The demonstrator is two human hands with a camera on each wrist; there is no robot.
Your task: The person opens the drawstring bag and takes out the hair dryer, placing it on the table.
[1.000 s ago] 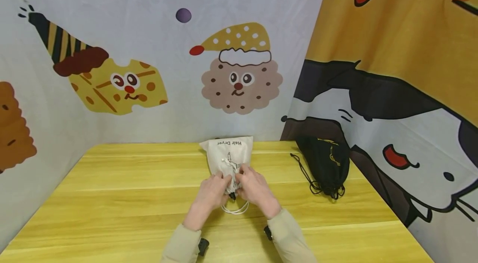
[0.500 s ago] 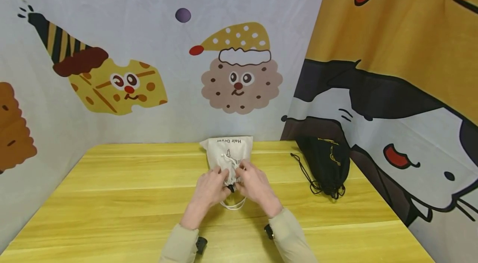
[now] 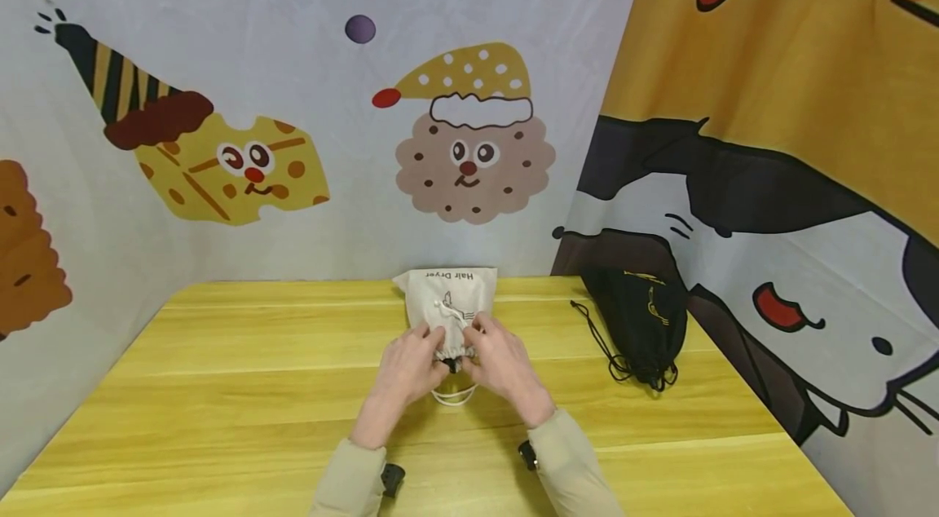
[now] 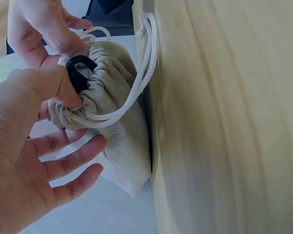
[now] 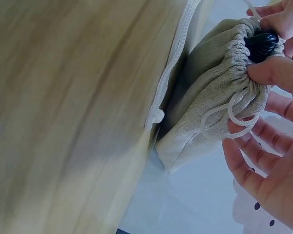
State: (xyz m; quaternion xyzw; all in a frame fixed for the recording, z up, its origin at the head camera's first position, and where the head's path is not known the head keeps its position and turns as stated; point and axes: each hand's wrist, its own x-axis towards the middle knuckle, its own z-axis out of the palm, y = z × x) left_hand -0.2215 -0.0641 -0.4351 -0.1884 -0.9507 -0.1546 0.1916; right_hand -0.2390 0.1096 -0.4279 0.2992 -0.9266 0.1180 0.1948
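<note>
A cream drawstring bag (image 3: pixel 425 305) printed "Hair Dryer" lies on the table, its gathered mouth facing me. My left hand (image 3: pixel 408 368) pinches the left side of the mouth, thumb at the rim and fingers outside. On the opposite side, my right hand (image 3: pixel 502 358) pinches the rim the same way. Between the thumbs the mouth is partly open, and a black looped end (image 5: pixel 262 45) shows inside it; the rest of that item is hidden in the cloth. White drawstring cord (image 4: pixel 138 87) loops out from the mouth toward me in the left wrist view.
A black drawstring pouch (image 3: pixel 641 325) with gold print lies at the table's right edge, its cords trailing left. The wooden table (image 3: pixel 242 386) ends against a printed cloth backdrop (image 3: pixel 293 28) at the back and right.
Both hands have shifted slightly away from me along the bag's mouth, the left also leftward. The mouth looks wider, and the white cord loop has drawn in a little.
</note>
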